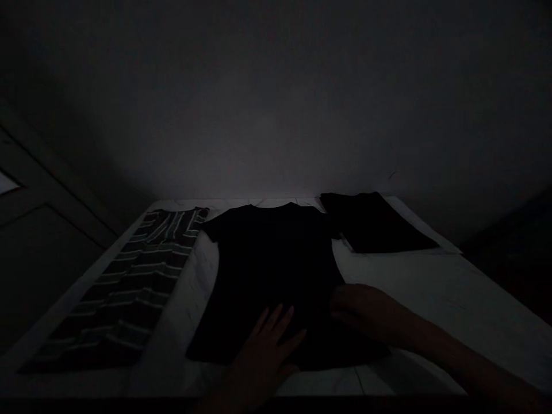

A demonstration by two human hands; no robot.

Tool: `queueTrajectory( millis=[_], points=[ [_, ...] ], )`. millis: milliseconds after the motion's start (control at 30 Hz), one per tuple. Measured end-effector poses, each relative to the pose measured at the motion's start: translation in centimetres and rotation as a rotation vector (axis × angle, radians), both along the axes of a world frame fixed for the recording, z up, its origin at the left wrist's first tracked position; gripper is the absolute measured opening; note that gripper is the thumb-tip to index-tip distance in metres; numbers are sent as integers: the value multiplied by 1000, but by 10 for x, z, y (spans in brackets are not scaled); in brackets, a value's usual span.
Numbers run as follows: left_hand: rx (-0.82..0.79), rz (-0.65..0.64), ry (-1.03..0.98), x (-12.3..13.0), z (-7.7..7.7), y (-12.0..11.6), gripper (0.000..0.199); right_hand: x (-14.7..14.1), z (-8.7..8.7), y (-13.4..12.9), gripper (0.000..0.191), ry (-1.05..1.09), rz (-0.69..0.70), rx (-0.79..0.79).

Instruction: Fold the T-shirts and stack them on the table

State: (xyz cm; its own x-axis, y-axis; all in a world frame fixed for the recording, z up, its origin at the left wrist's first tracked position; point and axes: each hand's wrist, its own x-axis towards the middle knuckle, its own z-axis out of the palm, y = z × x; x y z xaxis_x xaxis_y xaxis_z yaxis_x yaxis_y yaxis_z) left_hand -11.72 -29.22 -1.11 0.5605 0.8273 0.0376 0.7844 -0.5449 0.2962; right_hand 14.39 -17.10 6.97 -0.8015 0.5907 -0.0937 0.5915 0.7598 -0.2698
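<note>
A black short-sleeved T-shirt (276,259) lies spread out on the pale table, its neckline toward the wall and its hem toward me. Flat on the lower middle of the shirt rests my left hand (269,345), fingers spread and holding nothing. Over the shirt's right side, near the lower part, is my right hand (362,310); its fingers are curled together on the fabric at that edge. The light is very dim, so the fingertips of my right hand are hard to make out.
A striped folded garment (129,282) lies along the table's left side. At the back right, another dark folded garment (375,224) rests on something pale and flat. The marbled tabletop (431,293) meets a plain wall (267,115). A panelled door (43,230) stands at the left.
</note>
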Motion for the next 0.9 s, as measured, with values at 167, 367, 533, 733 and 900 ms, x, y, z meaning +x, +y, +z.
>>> queueTrajectory(
  millis=[167,367,533,733,900],
  points=[
    [96,337,-96,-46,2,3,42,-104,2,70,18,-13,75,-18],
    [176,920,74,-95,1,25,39,-266,-21,156,27,100,-39,65],
    [130,1086,245,-97,7,32,28,-360,-52,195,46,138,-79,74],
    [-69,1053,198,-98,9,33,29,-393,-81,210,48,162,-83,14],
    [-150,1020,133,-96,16,31,27,-389,-88,220,35,333,-162,-49]
  ],
)
